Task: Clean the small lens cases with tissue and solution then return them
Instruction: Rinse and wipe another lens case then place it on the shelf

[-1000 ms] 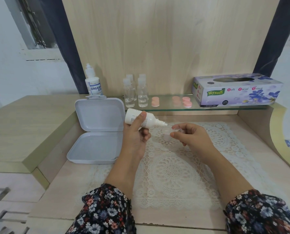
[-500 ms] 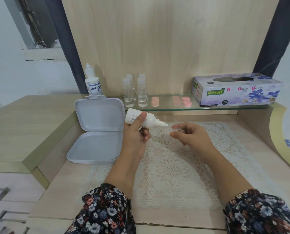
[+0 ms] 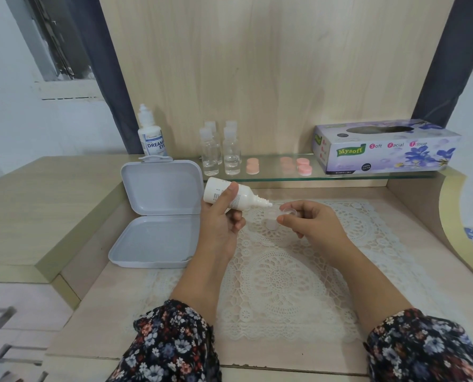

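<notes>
Barely anything has shifted vs. a sec ago — both hands sit at the same spot mid-frame, and the bottle nozzle has crept only a touch closer to the case. Left hand (image 3: 224,219) grips the small white solution bottle (image 3: 231,195), thumb over the body and fingers curled under, bottle tipped almost flat w/ the nozzle aimed right, its tip just beside the small clear lens case (image 3: 287,212). Right hand (image 3: 309,224) pinches that case btwn thumb and fingertips, open side up, held just above the lace mat (image 3: 279,274) — prob. so any drips land on the mat and the drop goes straight in. Can't tell if liquid is coming out yet; too small to see. A small whitish cap-like piece (image 3: 271,223) sits on the mat right under the hands, likely the case's lid, but I can't say for sure.

Open grey box (image 3: 158,216) lies left of centre, lid propped up — looks like where the cases get returned. On the glass shelf (image 3: 340,177) across the upper middle: pink lids (image 3: 298,166), four clear little bottles (image 3: 220,153), and the tissue box (image 3: 387,150) at upper right, within reach for the wipe step. Bigger solution bottle (image 3: 150,133) stands behind the box, upper left.

My guess: still the wetting stage, wiping not yet begun.
</notes>
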`<state>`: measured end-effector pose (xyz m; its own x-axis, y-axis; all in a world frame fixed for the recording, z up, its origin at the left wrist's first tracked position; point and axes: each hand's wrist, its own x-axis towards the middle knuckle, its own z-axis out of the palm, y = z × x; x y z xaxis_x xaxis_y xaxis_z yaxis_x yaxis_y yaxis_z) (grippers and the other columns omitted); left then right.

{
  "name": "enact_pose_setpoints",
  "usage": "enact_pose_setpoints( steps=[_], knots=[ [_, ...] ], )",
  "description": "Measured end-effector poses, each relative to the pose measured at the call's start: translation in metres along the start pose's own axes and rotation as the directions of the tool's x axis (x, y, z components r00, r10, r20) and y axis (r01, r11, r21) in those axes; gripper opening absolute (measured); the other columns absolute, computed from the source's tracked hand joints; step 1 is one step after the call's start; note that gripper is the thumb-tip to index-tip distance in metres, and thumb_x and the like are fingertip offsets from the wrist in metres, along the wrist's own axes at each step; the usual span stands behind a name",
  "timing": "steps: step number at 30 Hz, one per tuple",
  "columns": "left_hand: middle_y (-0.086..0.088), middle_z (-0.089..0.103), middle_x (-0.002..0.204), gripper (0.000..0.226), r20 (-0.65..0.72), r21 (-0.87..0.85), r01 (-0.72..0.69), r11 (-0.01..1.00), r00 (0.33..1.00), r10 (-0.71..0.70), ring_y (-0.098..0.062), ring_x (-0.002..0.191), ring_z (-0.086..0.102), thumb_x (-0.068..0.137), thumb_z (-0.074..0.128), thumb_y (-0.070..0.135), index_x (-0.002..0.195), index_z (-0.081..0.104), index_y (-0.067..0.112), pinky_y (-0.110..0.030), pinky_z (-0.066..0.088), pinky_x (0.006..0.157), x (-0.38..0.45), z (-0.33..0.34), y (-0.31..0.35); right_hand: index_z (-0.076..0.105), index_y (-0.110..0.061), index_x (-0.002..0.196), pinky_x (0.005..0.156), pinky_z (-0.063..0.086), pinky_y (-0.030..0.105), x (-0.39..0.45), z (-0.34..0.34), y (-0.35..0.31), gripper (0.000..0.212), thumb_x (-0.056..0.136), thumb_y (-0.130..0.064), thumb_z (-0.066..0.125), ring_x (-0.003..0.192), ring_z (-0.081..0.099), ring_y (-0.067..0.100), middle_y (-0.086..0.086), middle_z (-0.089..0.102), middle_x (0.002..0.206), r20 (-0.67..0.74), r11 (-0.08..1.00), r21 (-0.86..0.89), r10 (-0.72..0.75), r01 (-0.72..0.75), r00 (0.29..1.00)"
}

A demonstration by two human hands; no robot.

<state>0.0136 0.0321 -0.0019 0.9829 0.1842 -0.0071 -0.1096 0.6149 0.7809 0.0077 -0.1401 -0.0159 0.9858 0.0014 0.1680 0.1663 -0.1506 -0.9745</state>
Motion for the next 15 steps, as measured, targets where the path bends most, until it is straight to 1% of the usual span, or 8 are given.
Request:
enact_pose_setpoints(
  steps=[6, 9, 15],
  knots=[
    [-0.005, 0.06, 0.077, 0.032, 0.001, -0.003, 0.006, 1.0, 1.0, -0.006, -0.008, 0.041, 0.038, 0.084, 0.069, 0.018, 0.107, 0.049, 0.01, -0.018, 0.03, 0.035, 0.0008, -0.0008, -0.0003, 0.072, -0.017, 0.09, 0.054, 0.042, 0.018, 0.0003, -0.0002, 0.0008, 0.014, 0.079, -0.012, 0.076, 0.049, 0.045, 0.006, -0.005, 0.048, 0.058, 0.0, 1.0, 0.004, 0.006, -0.006, 1.0],
    [-0.004, 0.06, 0.076, 0.03, 0.014, 0.003, 0.006, 1.0, 1.0, -0.006, -0.008, 0.041, 0.038, 0.084, 0.068, 0.018, 0.106, 0.049, 0.01, -0.019, 0.03, 0.035, 0.0007, -0.0007, 0.0, 0.072, -0.017, 0.09, 0.055, 0.042, 0.019, 0.0011, -0.0001, 0.0012, 0.015, 0.078, -0.012, 0.077, 0.049, 0.045, 0.006, -0.002, 0.049, 0.061, -0.003, 1.0, 0.01, 0.008, -0.008, 1.0],
    [-0.004, 0.059, 0.074, 0.019, 0.013, 0.0, -0.002, 1.0, 1.0, 0.002, -0.008, 0.041, 0.037, 0.085, 0.069, 0.018, 0.093, 0.052, 0.015, -0.019, 0.029, 0.035, 0.0003, -0.0007, 0.0001, 0.073, -0.018, 0.09, 0.056, 0.043, 0.021, 0.0013, -0.0003, 0.0014, 0.015, 0.078, -0.012, 0.077, 0.05, 0.045, 0.008, 0.001, 0.049, 0.064, 0.0, 1.0, 0.009, 0.005, -0.005, 1.0]
  ],
)
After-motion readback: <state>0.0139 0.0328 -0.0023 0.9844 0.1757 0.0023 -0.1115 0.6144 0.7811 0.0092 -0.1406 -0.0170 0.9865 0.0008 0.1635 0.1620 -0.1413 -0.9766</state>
